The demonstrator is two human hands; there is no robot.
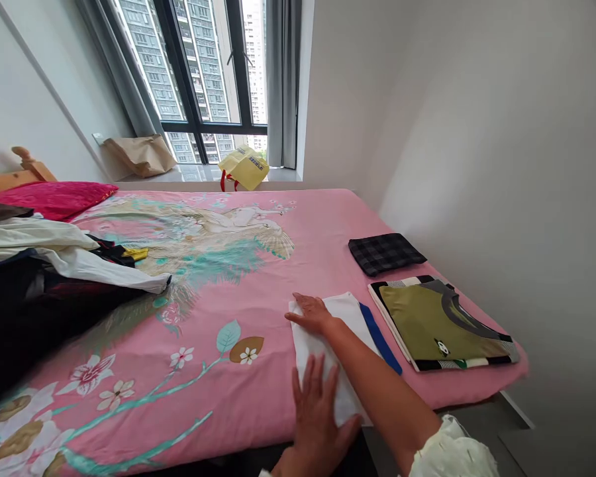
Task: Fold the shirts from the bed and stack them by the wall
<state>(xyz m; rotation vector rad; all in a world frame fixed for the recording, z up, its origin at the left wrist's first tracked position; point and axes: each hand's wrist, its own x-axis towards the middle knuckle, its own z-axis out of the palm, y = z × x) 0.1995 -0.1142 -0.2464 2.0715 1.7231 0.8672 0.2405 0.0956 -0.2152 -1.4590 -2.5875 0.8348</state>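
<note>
A folded white garment [350, 315] with a blue edge lies on the pink flowered bedsheet [218, 298] near the bed's front right. My left hand [315, 407] rests flat on its near end, fingers spread. My right hand [312, 313] lies flat on its far left corner, fingers stretched out. Both hands press the cloth and hold nothing.
To the right lie a folded olive shirt [434, 324] on striped cloth and a folded dark plaid piece [386, 252]. A heap of unfolded clothes [54, 278] and a red pillow [54, 197] fill the left. A yellow bag [243, 167] and brown paper bag [140, 154] sit on the windowsill.
</note>
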